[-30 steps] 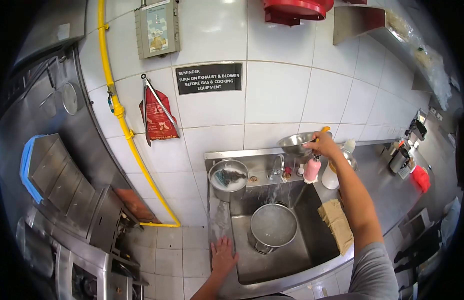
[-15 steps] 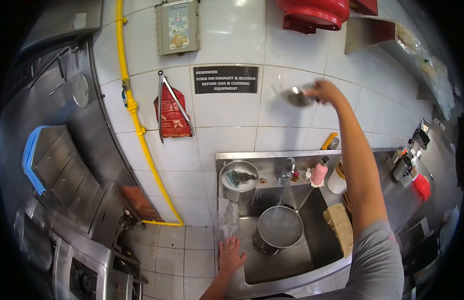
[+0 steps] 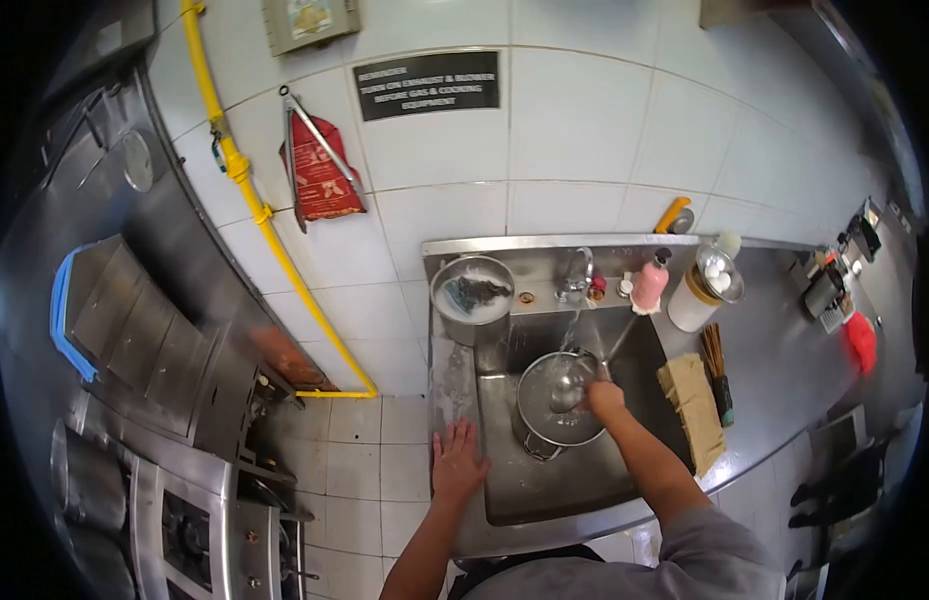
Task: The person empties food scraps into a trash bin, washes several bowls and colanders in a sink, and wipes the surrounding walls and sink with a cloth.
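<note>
My right hand [image 3: 604, 398] is closed on the handle of a metal ladle [image 3: 566, 392], whose bowl is inside a pot of water [image 3: 537, 424] in the sink [image 3: 624, 490]. Water runs from the faucet [image 3: 576, 272] toward the pot's far side. My left hand [image 3: 458, 462] lies flat with fingers spread on the sink's left ledge, holding nothing. Behind it on the ledge, a metal pot [image 3: 470, 328] holds suds and a green-and-dark scrubber [image 3: 474, 292].
Right of the faucet stand a pink bottle [image 3: 648, 288] and a white container [image 3: 688, 304]. A folded brown cloth [image 3: 694, 410] and a bundle of sticks [image 3: 716, 370] lie on the right counter. A stove [image 3: 184, 530] is at the lower left.
My right hand has come down from in front of the wall with the ladle, which is now inside the pot. The view has tilted downward. My left hand still rests on the ledge.
</note>
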`<state>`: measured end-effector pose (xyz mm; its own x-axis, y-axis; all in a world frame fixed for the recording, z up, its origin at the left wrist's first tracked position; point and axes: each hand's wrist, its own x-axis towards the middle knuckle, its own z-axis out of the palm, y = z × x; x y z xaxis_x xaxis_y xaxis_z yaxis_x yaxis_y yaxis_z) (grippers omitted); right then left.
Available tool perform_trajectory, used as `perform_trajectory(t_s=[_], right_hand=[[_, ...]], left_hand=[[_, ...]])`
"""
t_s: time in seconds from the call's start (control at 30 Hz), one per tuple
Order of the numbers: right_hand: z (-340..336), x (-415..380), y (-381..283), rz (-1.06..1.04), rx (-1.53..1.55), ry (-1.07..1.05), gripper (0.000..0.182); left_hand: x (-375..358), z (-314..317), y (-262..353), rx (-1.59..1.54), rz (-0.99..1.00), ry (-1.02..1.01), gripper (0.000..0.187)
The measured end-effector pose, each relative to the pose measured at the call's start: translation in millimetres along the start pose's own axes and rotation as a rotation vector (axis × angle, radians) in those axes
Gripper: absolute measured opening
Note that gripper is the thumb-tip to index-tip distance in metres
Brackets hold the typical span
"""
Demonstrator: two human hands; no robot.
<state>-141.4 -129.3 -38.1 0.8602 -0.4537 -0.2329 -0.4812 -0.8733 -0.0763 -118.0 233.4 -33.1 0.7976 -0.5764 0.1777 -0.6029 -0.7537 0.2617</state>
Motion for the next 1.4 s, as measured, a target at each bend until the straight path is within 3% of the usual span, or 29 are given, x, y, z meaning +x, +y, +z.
perform_trajectory(t_s=[0.1, 0.2, 0.27, 0.33, 0.4, 0.47, 0.53, 0.67, 0.7, 0.73, 0.77, 0.8, 0.83, 0.87, 0.93, 1.03, 1.17, 1.37, 1.4], right_hand=[[27, 13, -17, -0.033, -0.077, -0.020, 0.056], [63, 3, -22, -0.082, 0.080, 0.042, 0.053], [118, 1, -8, -0.164, 0.526, 0.342, 0.043], [118, -36, -15, -0.088, 0.738, 0.459, 0.040], [115, -59, -15, -0.071, 0.737, 0.458, 0.034], [93, -75, -23, -0.166, 0.814, 0.526, 0.033], [57, -90, -43, -0.256, 0.895, 0.594, 0.031], [-36, -57, -87, -0.239, 0.882, 0.484, 0.032], [-65, -35, -99, -0.361, 0.864, 0.584, 0.033], [-91, -1, -112, -0.477, 1.051, 0.641, 0.033], [-167, -15, -135, -0.461, 1.017, 0.570, 0.035], [-202, 31, -143, -0.505, 0.911, 0.621, 0.040], [-257, 38, -164, -0.518, 1.067, 0.626, 0.047], [-312, 61, -177, -0.574, 0.891, 0.811, 0.052], [-411, 91, -198, -0.578, 0.814, 0.854, 0.054], [-499, 110, -214, -0.517, 0.865, 0.656, 0.058], [-487, 107, -219, -0.485, 0.744, 0.607, 0.057], [-315, 85, -181, -0.524, 0.877, 0.595, 0.049], [-278, 70, -173, -0.528, 0.978, 0.488, 0.046]], left_hand=[[2, -1, 2, -0.011, -0.008, -0.027, 0.075], [1, -1, 4, -0.008, -0.012, -0.013, 0.074], [2, 0, 3, 0.000, -0.024, -0.009, 0.073], [2, 3, 1, 0.011, -0.029, 0.006, 0.072], [1, 6, -1, 0.019, -0.039, 0.021, 0.072], [0, 8, -2, 0.005, -0.033, 0.004, 0.072], [0, 8, -4, 0.006, -0.036, 0.018, 0.072], [-2, 10, -4, -0.017, -0.037, -0.005, 0.072], [-2, 10, -4, -0.019, -0.042, 0.007, 0.072], [-4, 10, -4, -0.010, -0.034, 0.025, 0.071], [-5, 10, -4, -0.001, -0.025, 0.041, 0.070], [-5, 10, -5, -0.001, -0.026, 0.048, 0.070], [-5, 10, -6, -0.012, -0.020, 0.035, 0.069], [-5, 11, -7, -0.023, -0.015, 0.020, 0.069], [-5, 15, -8, -0.027, -0.021, 0.048, 0.069], [-5, 17, -9, -0.028, -0.030, 0.071, 0.068], [-7, 18, -12, -0.047, -0.037, 0.097, 0.068], [-6, 13, -8, -0.063, -0.057, 0.137, 0.068], [-10, 12, -8, -0.069, -0.072, 0.117, 0.068]])
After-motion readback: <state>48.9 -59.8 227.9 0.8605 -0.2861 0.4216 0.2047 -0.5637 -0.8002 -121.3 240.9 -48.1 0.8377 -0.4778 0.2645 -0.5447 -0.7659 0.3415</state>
